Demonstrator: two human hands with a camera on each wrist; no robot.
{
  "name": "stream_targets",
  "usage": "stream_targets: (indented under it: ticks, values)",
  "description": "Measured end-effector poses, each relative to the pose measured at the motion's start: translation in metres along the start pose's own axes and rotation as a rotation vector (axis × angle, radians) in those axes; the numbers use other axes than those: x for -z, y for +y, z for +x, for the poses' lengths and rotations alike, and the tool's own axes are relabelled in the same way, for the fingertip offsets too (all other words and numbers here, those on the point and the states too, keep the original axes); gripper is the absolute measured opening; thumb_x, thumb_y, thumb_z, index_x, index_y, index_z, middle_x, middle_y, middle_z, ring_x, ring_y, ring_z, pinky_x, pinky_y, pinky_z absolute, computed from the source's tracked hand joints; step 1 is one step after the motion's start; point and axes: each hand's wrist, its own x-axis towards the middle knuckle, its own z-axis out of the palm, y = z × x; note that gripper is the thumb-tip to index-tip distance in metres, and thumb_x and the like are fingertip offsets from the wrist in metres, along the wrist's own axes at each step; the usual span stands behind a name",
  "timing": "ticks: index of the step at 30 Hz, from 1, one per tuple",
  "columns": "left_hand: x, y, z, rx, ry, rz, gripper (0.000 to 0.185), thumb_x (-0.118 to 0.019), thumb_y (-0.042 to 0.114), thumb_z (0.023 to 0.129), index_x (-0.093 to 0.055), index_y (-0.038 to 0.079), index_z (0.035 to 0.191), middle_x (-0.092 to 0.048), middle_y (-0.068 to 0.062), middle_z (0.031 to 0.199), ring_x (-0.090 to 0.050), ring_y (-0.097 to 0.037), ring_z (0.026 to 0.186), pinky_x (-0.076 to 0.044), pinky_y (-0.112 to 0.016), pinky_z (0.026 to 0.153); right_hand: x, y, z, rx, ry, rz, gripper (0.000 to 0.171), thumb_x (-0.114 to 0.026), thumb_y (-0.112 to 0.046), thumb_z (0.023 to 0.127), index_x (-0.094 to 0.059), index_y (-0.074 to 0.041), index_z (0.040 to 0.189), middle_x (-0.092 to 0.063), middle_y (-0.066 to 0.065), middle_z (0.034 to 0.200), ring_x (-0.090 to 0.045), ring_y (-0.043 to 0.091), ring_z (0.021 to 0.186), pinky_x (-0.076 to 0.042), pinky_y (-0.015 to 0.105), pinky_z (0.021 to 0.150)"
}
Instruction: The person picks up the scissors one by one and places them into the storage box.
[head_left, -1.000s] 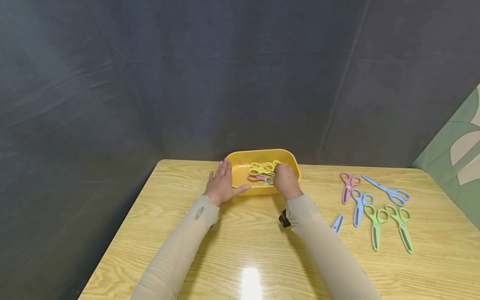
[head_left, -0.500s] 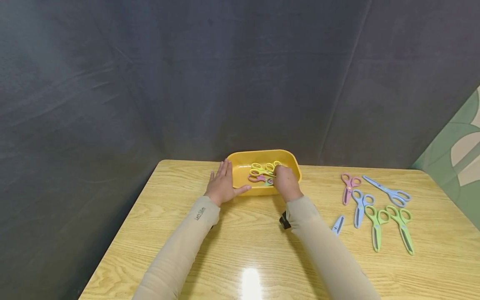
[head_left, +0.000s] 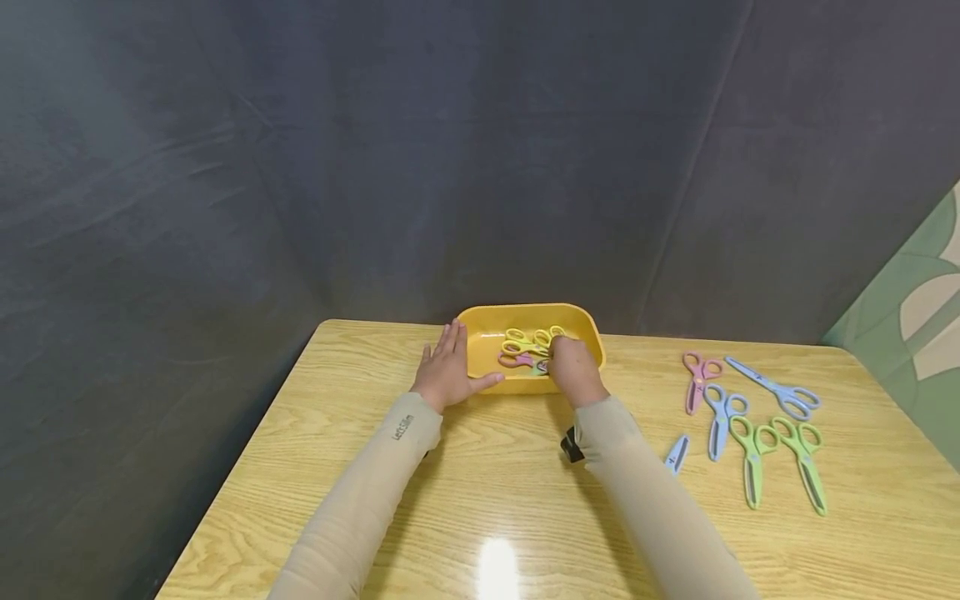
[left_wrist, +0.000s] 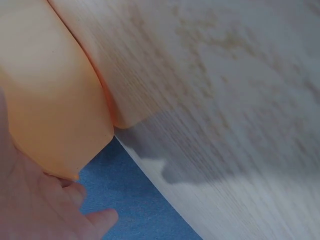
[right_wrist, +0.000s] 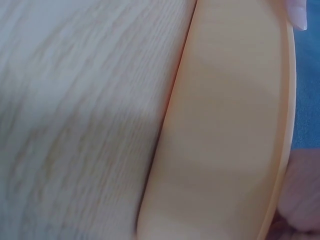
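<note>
A yellow plastic bin (head_left: 525, 387) stands at the table's back edge, with yellow scissors (head_left: 537, 347) and pink-handled scissors (head_left: 513, 360) inside. My left hand (head_left: 444, 375) rests on its left end, fingers straight along the rim and thumb over the front rim. In the left wrist view, this hand (left_wrist: 45, 210) lies against the bin's wall (left_wrist: 55, 100). My right hand (head_left: 576, 372) reaches over the front rim into the right part, beside the yellow scissors. Its fingers are hidden behind the back of the hand, so I cannot tell whether they hold scissors.
On the wooden table (head_left: 465, 483) to the right lie pink scissors (head_left: 699, 379), blue scissors (head_left: 722, 417), long blue scissors (head_left: 776, 389) and two green scissors (head_left: 753, 458). Another blue blade (head_left: 677, 454) shows beside my right sleeve. A dark curtain (head_left: 480, 167) hangs behind the table.
</note>
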Motion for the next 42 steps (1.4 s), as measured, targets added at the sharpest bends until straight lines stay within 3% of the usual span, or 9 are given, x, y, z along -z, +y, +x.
stream_targets:
  ticks: [5, 11, 17, 27, 33, 42]
  values:
    - [0.001, 0.0, 0.001, -0.008, 0.004, 0.004, 0.12, -0.056, 0.078, 0.086, -0.003, 0.001, 0.162, 0.0, -0.015, 0.17, -0.001, -0.027, 0.156, -0.011, -0.055, 0.123, -0.001, 0.002, -0.001, 0.041, 0.02, 0.0, 0.007, -0.062, 0.006, 0.089, -0.068, 0.005, 0.085, -0.069, 0.014, 0.08, -0.06, 0.024, 0.071, -0.053, 0.04, 0.066]
    - [0.002, 0.001, -0.001, -0.011, -0.022, 0.027, 0.12, -0.053, 0.079, 0.087, -0.001, 0.002, 0.162, 0.003, -0.012, 0.169, 0.0, -0.026, 0.156, -0.01, -0.055, 0.123, 0.0, 0.004, -0.006, 0.09, 0.032, 0.043, 0.012, -0.06, 0.004, 0.094, -0.069, 0.009, 0.102, -0.072, 0.021, 0.095, -0.067, 0.029, 0.084, -0.057, 0.043, 0.075]
    - [0.002, 0.002, -0.003, -0.019, -0.022, 0.006, 0.119, -0.054, 0.078, 0.087, -0.001, 0.002, 0.162, 0.003, -0.013, 0.17, 0.0, -0.026, 0.156, -0.01, -0.056, 0.123, 0.001, 0.01, -0.013, 0.207, 0.062, 0.129, 0.019, -0.059, 0.007, 0.093, -0.068, 0.011, 0.109, -0.07, 0.022, 0.095, -0.062, 0.027, 0.076, -0.054, 0.04, 0.067]
    - [-0.001, -0.001, 0.001, -0.011, -0.028, 0.006, 0.119, -0.055, 0.078, 0.087, -0.001, 0.003, 0.162, 0.004, -0.012, 0.17, 0.003, -0.024, 0.156, -0.01, -0.056, 0.123, 0.009, 0.019, -0.023, 0.251, -0.008, 0.318, 0.027, -0.066, -0.002, 0.096, -0.065, 0.007, 0.121, -0.069, 0.021, 0.11, -0.066, 0.034, 0.099, -0.055, 0.049, 0.087]
    - [-0.001, -0.002, 0.002, -0.012, -0.034, 0.001, 0.119, -0.054, 0.078, 0.087, 0.0, 0.003, 0.162, 0.003, -0.013, 0.17, 0.002, -0.025, 0.156, -0.009, -0.056, 0.122, 0.013, 0.022, -0.024, 0.288, -0.015, 0.288, 0.024, -0.064, -0.001, 0.097, -0.066, 0.007, 0.119, -0.069, 0.019, 0.107, -0.066, 0.033, 0.097, -0.054, 0.05, 0.088]
    - [-0.001, -0.002, 0.002, -0.017, -0.022, -0.008, 0.12, -0.055, 0.078, 0.087, -0.001, 0.002, 0.162, 0.003, -0.014, 0.17, 0.0, -0.026, 0.156, -0.012, -0.057, 0.122, 0.035, 0.028, -0.037, 0.318, 0.064, 0.18, 0.024, -0.064, -0.002, 0.095, -0.066, 0.008, 0.116, -0.065, 0.022, 0.104, -0.064, 0.038, 0.096, -0.054, 0.051, 0.084]
